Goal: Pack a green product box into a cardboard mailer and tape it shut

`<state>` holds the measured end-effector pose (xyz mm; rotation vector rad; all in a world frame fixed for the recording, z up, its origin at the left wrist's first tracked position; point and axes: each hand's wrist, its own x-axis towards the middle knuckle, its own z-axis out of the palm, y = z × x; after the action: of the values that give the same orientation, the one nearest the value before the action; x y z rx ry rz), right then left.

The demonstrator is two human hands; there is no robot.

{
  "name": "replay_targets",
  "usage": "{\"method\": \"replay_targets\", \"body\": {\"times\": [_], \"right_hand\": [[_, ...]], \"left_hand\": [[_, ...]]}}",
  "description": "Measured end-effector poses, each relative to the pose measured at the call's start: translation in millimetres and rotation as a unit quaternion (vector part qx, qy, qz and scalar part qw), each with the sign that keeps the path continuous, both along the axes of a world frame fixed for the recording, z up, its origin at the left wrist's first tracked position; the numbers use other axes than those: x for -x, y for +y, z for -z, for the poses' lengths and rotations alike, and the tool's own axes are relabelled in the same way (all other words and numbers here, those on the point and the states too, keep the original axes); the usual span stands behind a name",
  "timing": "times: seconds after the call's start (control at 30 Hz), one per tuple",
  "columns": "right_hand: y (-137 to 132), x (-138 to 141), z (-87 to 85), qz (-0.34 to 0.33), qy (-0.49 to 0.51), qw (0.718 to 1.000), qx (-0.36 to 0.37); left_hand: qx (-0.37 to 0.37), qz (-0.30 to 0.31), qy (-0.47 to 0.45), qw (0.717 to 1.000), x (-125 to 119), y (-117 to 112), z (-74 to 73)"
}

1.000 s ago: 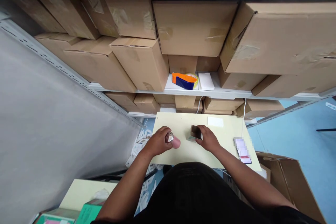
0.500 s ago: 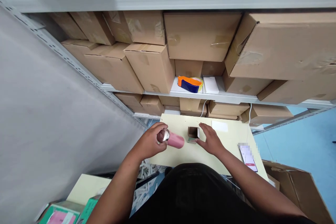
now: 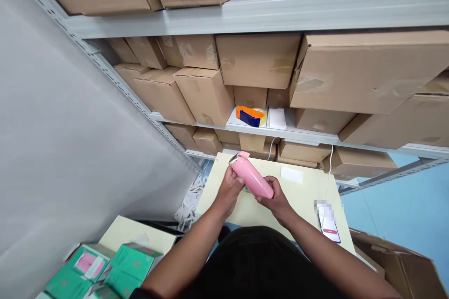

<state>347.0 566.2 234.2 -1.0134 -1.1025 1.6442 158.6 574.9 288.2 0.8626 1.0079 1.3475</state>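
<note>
Pink bottle was held tilted above the desk, silver end up-left. Left hand grip was clamped near its top, right hand grip on its lower end.

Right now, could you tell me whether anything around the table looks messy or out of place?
Yes: white paper strips lie scattered on the floor left of the table. Nothing else stands out; both hands hold the pink device.

Head view — downward, near table
</note>
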Motion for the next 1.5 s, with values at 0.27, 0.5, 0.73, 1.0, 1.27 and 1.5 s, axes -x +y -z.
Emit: {"method": "replay_targets", "body": {"times": [0.27, 0.5, 0.73, 1.0, 1.27, 1.5], "right_hand": [[-24.8, 7.2, -9.6, -0.175, 0.154, 0.963, 0.136], [-49.4, 37.3, -17.4, 0.014, 0.043, 0.999, 0.005], [-95.1, 85.3, -23.3, 0.045, -0.016, 0.998, -0.033], [-118.0, 112.9, -16.6, 0.03, -0.062, 0.997, -0.032], [-126.6, 118.0, -14.2, 0.164, -0.323, 0.916, -0.17], [-122.2, 120.1, -13.5, 0.099, -0.293, 0.939, -0.151]], "left_hand": [[0.006, -0.027, -0.096, 0.995, -20.6, -4.8, -13.2], [-0.001, 0.0, -0.005, 1.0, -2.9, -27.4, -7.7], [-0.025, 0.091, -0.044, 0.995, 42.8, -57.1, -7.1], [0.0, 0.09, -0.057, 0.994, 68.3, -80.6, 5.2], [-0.016, 0.033, 0.039, 0.999, 66.6, -91.3, 14.2], [-0.021, 0.106, -0.016, 0.994, 64.4, -85.4, 25.1]]}}
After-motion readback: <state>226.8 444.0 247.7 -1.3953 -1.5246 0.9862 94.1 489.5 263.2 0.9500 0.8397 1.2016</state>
